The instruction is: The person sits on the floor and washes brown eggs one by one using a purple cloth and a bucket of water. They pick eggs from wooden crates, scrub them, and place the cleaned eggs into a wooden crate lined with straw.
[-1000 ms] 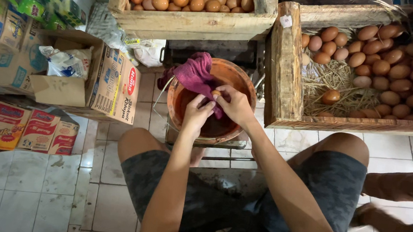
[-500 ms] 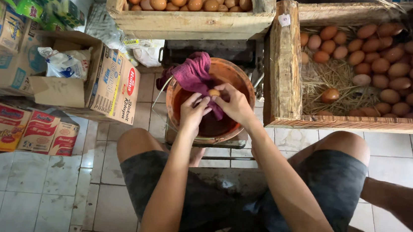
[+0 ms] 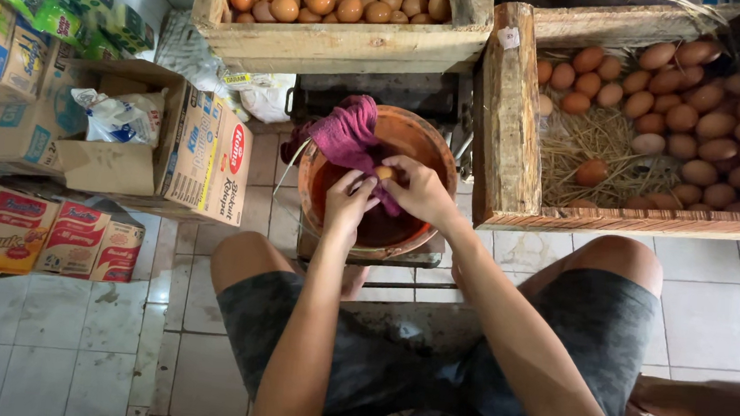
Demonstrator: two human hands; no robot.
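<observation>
We hold one egg [image 3: 384, 173] over the basin [image 3: 412, 131], left hand [image 3: 348, 199] and right hand [image 3: 421, 190] both clasping it beside the cloth [image 3: 345, 133], while many eggs wait in the right crate [image 3: 508, 113].

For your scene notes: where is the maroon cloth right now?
The maroon cloth drapes over the far-left rim of the orange basin, centre of view, just beyond the left hand and right hand.
</observation>
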